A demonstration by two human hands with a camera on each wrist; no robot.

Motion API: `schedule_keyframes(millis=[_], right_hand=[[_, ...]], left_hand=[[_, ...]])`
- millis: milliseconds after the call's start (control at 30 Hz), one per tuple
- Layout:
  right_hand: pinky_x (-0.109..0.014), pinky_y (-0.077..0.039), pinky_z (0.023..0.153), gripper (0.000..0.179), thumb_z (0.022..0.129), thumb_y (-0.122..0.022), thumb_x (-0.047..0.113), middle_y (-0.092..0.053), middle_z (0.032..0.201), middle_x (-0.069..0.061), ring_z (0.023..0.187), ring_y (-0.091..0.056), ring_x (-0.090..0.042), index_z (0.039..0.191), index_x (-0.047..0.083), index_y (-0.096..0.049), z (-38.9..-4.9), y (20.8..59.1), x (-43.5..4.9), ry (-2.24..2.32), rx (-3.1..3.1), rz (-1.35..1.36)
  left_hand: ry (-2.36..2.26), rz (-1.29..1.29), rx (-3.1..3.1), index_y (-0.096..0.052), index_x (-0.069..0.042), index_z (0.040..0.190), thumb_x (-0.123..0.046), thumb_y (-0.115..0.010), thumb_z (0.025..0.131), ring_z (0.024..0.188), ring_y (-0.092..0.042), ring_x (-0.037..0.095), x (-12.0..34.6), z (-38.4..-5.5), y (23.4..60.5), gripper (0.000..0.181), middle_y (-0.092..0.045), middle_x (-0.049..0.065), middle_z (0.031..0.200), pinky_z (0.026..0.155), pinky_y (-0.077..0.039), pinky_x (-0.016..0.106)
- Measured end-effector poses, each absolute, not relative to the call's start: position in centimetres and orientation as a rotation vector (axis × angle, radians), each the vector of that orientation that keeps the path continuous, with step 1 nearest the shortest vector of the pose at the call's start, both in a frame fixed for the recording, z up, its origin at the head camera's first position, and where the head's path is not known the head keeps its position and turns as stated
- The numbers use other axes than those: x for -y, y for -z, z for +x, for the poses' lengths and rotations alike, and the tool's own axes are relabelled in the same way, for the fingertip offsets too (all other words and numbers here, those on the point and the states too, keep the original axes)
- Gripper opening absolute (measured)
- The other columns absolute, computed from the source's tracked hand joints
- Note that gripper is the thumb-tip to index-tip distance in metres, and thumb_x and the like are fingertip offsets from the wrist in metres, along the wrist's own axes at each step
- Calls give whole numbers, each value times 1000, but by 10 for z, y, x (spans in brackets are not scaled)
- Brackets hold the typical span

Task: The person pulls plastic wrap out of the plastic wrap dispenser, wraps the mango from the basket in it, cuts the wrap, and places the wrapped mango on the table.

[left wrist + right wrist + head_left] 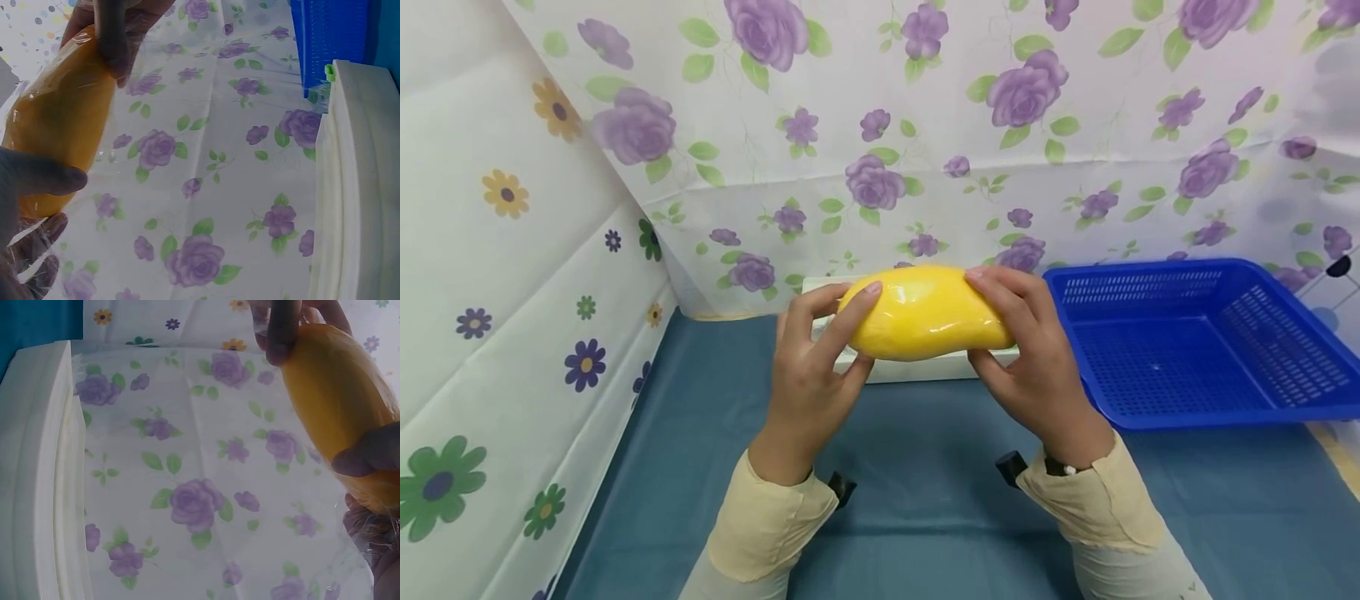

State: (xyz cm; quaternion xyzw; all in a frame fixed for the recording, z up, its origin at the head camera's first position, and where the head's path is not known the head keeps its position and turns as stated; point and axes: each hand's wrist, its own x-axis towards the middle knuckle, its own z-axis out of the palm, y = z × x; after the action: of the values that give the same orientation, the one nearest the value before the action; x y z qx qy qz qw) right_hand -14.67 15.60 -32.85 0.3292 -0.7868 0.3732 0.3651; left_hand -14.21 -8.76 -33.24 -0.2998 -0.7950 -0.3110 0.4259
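"Hanging at the back is the biggest thing?"

"Yes, a white sheet [820, 167] with purple roses, reaching down to the far edge of the blue-green bench [917, 517]."

"Next in size?"

"A blue plastic basket [1195, 419] in the bench's far right corner, its sides full of slots. Left of it, 1 long white box [925, 369] lies along the far edge, partly hidden in the head view."

"And the 2 hands?"

"Both are partly open, fingers bent round the same thing. The left hand [808, 375] pinches its left end, thumb below and fingertips above; the right hand [1037, 379] does likewise at the right end."

"Holding what?"

"A glossy yellow mango-shaped piece [925, 312], raised above the bench between its left and right edges. How high, I cannot tell."

"Is it covered?"

"Clear film [380, 524] shows about it in both wrist views, crinkled near the fingers."

"Smallest?"

"A green tab [330, 73] at 1 end of the box, in the left wrist view."
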Motion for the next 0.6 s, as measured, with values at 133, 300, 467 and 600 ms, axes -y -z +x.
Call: schedule_keyframes(millis=[133,300,467,600], right_hand=[[-20,-38,113,79,72,-76,-20,-49,139,-23,130,-50,-36,144,5,-53,-142,328,-160,-932,2073,862],[-18,-37,112,76,75,-74,-16,-49,139,-23,128,-50,-34,145,4,-52,-136,331,-166,-921,2110,925],[-15,-38,109,71,77,-72,-10,-51,138,-22,125,-51,-33,144,4,-53,-132,333,-171,-910,2112,988],[-12,-41,104,71,77,-72,-9,-52,137,-20,122,-53,-30,144,4,-53,-128,334,-173,-893,2120,1010]], left_hand=[[752,-755,2065,-58,-19,139,-2,-81,82,108,-57,33,90,-136,328,64,-54,19,129,93,-44,51],[699,-780,2181,-53,-20,141,-3,-85,78,99,-57,32,94,-126,323,72,-52,17,126,90,-44,52],[670,-797,2227,-50,-20,144,-4,-88,74,98,-58,31,97,-120,322,81,-54,17,120,88,-45,51],[631,-816,2255,-50,-14,145,-6,-89,73,100,-58,29,99,-117,321,83,-56,17,117,88,-46,49]])
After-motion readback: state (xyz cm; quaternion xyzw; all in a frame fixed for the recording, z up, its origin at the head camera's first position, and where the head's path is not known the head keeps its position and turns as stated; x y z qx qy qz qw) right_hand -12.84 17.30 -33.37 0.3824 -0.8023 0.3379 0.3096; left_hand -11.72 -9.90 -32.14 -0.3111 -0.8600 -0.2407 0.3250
